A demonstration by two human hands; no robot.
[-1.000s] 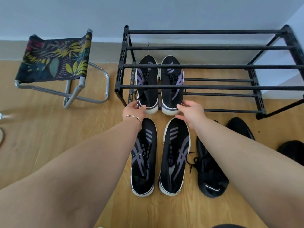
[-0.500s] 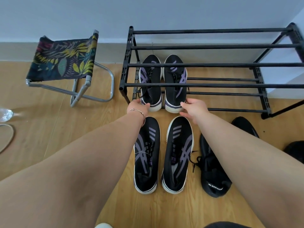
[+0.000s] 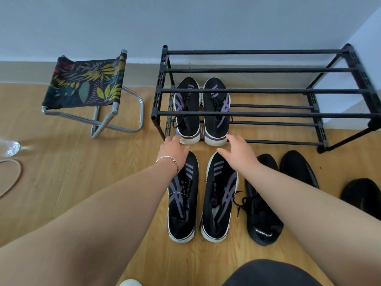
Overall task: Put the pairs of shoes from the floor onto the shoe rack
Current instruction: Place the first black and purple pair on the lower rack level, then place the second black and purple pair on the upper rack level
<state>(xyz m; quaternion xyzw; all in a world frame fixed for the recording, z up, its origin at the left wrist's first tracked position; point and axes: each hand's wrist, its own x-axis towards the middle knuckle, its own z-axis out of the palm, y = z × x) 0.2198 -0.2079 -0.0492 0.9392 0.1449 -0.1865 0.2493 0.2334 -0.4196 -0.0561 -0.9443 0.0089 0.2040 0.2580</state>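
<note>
Counts: one black shoe rack [image 3: 268, 91], two tiers of bars, standing against the wall [image 3: 185, 21]. One purple-striped pair [image 3: 203, 112] is sitting on the lower tier at the left end, toes to the wall, heels at the front bar. A second purple-striped pair [image 3: 203, 195] is lying on the floor [image 3: 61, 172] just in front of it, same orientation, the two shoes side by side. To the right on the floor, three plain black shoes are showing: one low shoe [image 3: 265, 221] just beside the striped pair and partly under the right forearm, one more [image 3: 299, 168] beside that, and a third [image 3: 360, 195] further right at the frame edge. So seven shoes in view, two on the rack, five on the floor.

Left hand [image 3: 174, 150], with a thin bracelet [image 3: 168, 159] on the wrist, is sitting open, palm down, fingertips touching the heel of the left racked shoe; not gripping it. Right hand [image 3: 239, 153] is also open, fingers spread, fingertips at the heel of the right racked shoe; contact looks light, can't tell for sure. Neither hand is holding anything.

One folding stool [image 3: 86, 87] with a leaf-print seat is standing left of the rack, apart from it.
</note>
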